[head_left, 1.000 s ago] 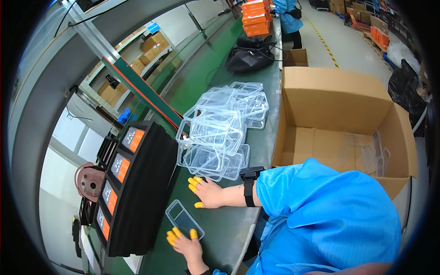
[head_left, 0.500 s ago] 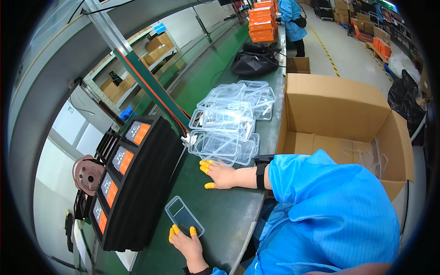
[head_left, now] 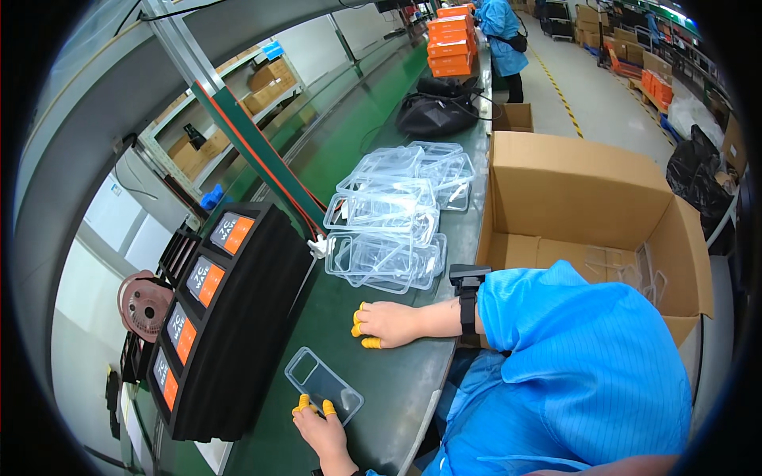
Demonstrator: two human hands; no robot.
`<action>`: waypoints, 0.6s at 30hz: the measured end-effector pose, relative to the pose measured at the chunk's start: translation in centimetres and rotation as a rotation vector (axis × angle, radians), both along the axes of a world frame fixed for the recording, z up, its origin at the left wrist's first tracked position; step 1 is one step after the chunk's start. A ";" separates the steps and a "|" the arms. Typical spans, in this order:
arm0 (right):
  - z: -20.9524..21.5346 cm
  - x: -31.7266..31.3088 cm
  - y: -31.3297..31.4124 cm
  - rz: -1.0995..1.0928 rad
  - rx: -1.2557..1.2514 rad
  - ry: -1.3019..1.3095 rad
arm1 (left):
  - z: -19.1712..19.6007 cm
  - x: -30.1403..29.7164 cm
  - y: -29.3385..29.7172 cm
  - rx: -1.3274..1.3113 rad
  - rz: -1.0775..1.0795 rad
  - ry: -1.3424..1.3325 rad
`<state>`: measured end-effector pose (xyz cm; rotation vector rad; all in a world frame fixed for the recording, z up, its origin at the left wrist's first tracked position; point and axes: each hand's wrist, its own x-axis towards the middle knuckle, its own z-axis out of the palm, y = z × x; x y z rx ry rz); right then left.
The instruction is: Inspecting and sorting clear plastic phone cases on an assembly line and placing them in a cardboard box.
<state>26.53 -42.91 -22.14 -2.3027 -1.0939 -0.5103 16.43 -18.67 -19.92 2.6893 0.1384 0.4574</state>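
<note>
A clear phone case [head_left: 321, 381] with a wide cutout at its far end lies on the green bench. My left hand [head_left: 324, 435], wearing yellow finger cots, grips its near end between the thumb and fingers. My right hand [head_left: 390, 324] is palm down over the bench, farther off and to the right of that case. Its cot-covered fingers are bent and a little apart, and nothing shows in them; the underside is hidden. Just beyond it lies a loose pile of clear phone cases [head_left: 389, 214], clear of the fingers.
On the left stands a black rack [head_left: 238, 333] with several orange-and-grey panels, beside a pink fan [head_left: 147, 308]. An open carton [head_left: 579, 166] is at the right. Beyond the pile are a black bag [head_left: 436, 111], orange boxes [head_left: 450, 47] and a co-worker [head_left: 504, 36].
My right hand has drawn away from the pile toward me, and its fingers are more bent. My left hand stays at the near end of the phone case. The whole view has shifted slightly.
</note>
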 end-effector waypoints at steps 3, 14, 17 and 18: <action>0.0 -0.8 0.3 -0.003 -0.020 0.010 | 0.0 0.1 0.0 -0.001 -0.002 0.017; 0.0 -2.4 0.3 -0.057 0.006 0.080 | 0.1 0.0 0.0 -0.048 -0.010 0.022; -0.1 -2.4 0.3 -0.043 0.021 0.072 | 0.1 -0.1 0.1 -0.045 -0.001 0.022; -0.1 -2.4 0.3 -0.041 0.021 0.072 | 0.0 -0.1 0.1 -0.045 0.001 0.022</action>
